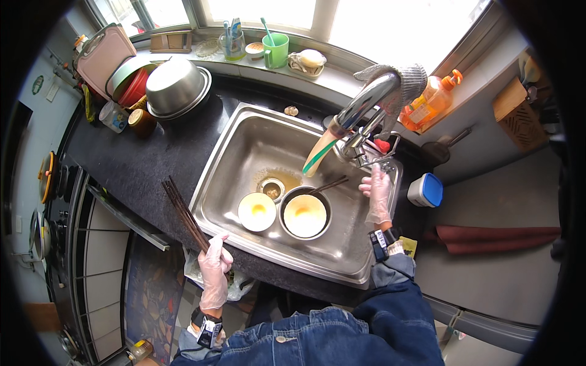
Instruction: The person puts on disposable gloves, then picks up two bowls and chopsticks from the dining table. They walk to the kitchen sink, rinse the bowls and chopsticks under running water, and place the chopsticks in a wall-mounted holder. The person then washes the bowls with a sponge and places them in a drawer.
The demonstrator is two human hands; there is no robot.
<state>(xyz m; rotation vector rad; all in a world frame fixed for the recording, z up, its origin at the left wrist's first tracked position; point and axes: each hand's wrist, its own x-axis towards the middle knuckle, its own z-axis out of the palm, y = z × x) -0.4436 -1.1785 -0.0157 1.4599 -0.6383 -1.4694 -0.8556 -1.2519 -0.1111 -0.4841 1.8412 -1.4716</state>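
My left hand (214, 270), in a clear glove, grips a bundle of dark chopsticks (184, 215) over the sink's front-left edge; their free ends point up and left. My gloved right hand (379, 194) is at the right of the sink, fingers apart, its fingertips close under the chrome faucet's lever (377, 161). Whether they touch it, I cannot tell. In the stainless steel sink (229, 155) stand a pale bowl (257, 212) and a metal pot (327, 224). Another pale bowl (305, 216) sits inside the pot, and dark chopsticks (328, 185) lean on its rim.
A hose with a green stripe (320, 153) hangs from the faucet (371, 98). Brownish liquid surrounds the drain (271, 189). Steel basins (176, 87) stand on the dark counter (169, 151) at left. At right are an orange soap bottle (425, 103) and a blue-lidded tub (425, 190).
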